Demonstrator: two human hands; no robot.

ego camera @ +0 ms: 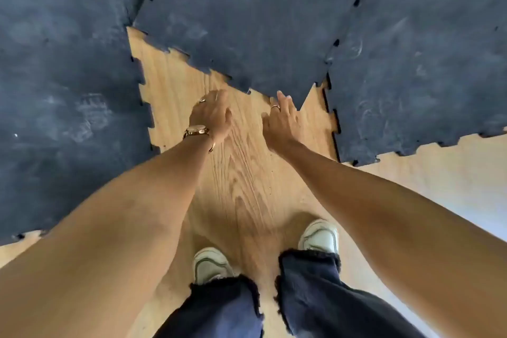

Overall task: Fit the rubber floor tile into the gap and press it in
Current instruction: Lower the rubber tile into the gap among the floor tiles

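I see the loose rubber floor tile point(247, 25) lying skewed over the gap point(175, 96) w/ wood floor point(241, 178) bare below. Left hand point(212, 115) & right hand point(281, 118) at its near toothed edge; fingers spread, whether gripping I can't tell.

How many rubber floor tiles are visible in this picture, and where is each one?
3, as far as seams show: a laid tile on the left, a laid tile on the right, and the loose tile lying skewed between them over the wooden floor. More may lie outside the frame.
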